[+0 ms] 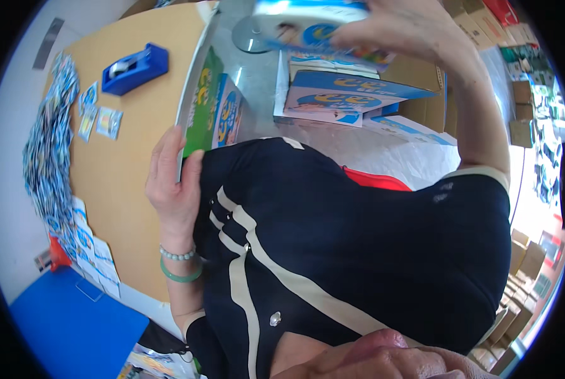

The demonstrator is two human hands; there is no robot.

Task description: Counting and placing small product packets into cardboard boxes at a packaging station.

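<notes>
My left hand grips the edge of the tan table, its fingers on top and its thumb on the near side. A beaded bracelet and a green bangle circle that wrist. At the upper right my right arm reaches out, and my right hand is closed on a blue and white printed box, smeared by motion. Below it stand printed cardboard cartons with raised flaps. Between table and cartons are a green box and a blue and white box.
On the table lie a blue tape dispenser, a few small sachets and a long heap of sachets along the far edge. A blue panel is at the lower left. Brown cartons are stacked at the right.
</notes>
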